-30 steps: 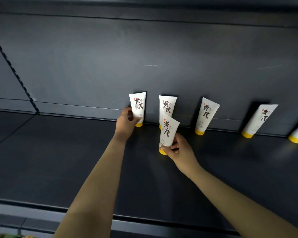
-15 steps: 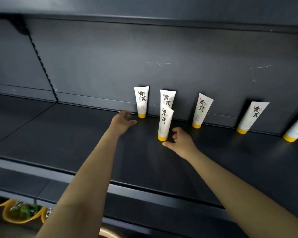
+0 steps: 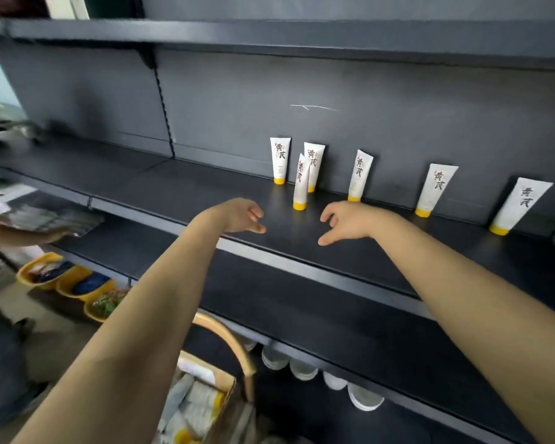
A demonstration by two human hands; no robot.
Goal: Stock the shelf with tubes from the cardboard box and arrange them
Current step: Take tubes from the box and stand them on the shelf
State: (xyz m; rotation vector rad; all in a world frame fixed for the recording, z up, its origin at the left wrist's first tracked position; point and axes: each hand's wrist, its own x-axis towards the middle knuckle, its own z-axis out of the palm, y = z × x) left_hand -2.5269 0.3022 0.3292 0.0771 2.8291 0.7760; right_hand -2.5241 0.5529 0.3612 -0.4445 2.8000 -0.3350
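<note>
Several white tubes with yellow caps stand cap-down on the dark shelf. Most lean against the back panel, from the leftmost tube to the rightmost tube. One front tube stands alone ahead of the row. My left hand hovers over the shelf's front part, left of that tube, fingers relaxed and empty. My right hand hovers to the tube's right, fingers loosely spread, holding nothing. The cardboard box with more tubes sits low in front of me.
A lower dark shelf runs below, with white bowls under it. Yellow baskets stand on the floor at left. Another person's arm holds packets at the far left. A curved wooden handle rises by the box.
Both hands have let go of the tubes and pulled back toward the shelf's front edge. The front tube now stands free. My view has drawn back and down, showing the box.
</note>
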